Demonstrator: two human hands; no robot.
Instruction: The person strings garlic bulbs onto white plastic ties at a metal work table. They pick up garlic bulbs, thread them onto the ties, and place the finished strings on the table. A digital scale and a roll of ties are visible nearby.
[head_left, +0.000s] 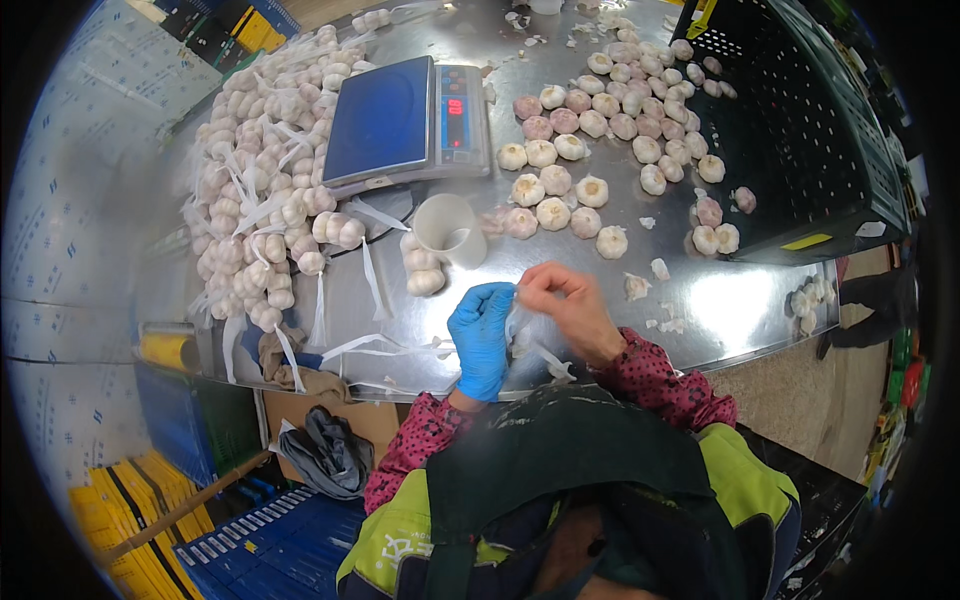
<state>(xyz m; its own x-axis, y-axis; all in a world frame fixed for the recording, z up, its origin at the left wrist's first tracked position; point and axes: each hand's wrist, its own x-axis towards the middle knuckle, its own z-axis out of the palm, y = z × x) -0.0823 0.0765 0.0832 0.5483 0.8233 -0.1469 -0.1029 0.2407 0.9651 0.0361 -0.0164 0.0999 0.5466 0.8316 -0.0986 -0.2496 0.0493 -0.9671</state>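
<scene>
In front of me, near the table's front edge, my left hand point(480, 335) in a blue glove is closed with its fingertips pinched. Bare and also pinching, my right hand point(570, 305) meets it fingertip to fingertip. Between them hangs a thin piece of white netting point(518, 325), partly hidden by the fingers. Just beyond the hands stands a white plastic tube point(450, 232). Left of the tube lies a net of garlic bulbs point(422, 265). Loose garlic bulbs point(553, 213) are spread over the table to the far right of my hands.
A large pile of netted garlic point(270, 180) covers the table's left side. Beside it sits a scale point(390, 120) with a blue plate and a lit display. A dark green crate point(800, 140) rests at the right. Empty net tails and garlic skins point(672, 325) lie about.
</scene>
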